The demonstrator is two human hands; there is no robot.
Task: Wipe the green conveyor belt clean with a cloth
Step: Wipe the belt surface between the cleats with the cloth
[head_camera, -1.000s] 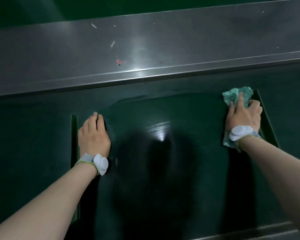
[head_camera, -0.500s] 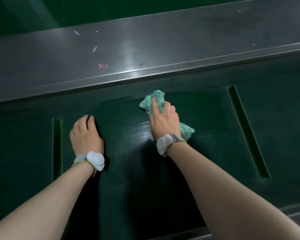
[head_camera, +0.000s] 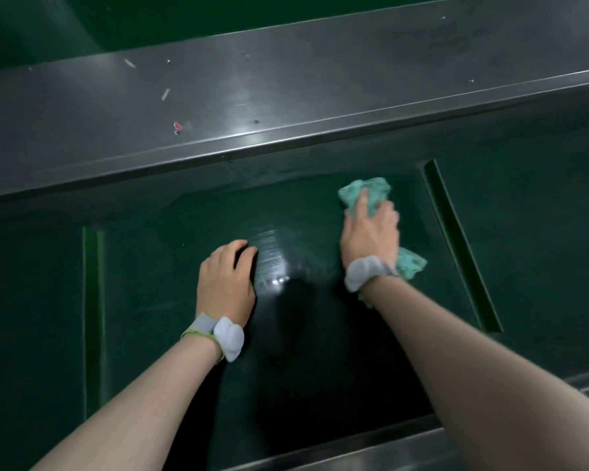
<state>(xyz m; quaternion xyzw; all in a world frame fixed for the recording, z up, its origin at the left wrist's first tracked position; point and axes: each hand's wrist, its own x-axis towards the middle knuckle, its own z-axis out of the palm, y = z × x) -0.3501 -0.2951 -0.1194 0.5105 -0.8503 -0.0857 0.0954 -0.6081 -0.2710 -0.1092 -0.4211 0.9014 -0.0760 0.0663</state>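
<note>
Cloth (head_camera: 371,193): teal, soft, bunched (likely light, limp), near belt (head_camera: 303,205) far edge beside right cleat. Right hand (head_camera: 369,232) presses it, fingers curled over. Left hand (head_camera: 225,283) rests flat, holding nothing.

A long shiny metal ledge (head_camera: 320,83) runs across the top, going up a bit to the right. On it sit a small red scrap (head_camera: 177,126), two little white bits (head_camera: 165,94) and some tiny dots. Another metal rail (head_camera: 388,450) shows at the bottom edge, and a dark green surface (head_camera: 150,18) lies behind the ledge at the very top.
</note>
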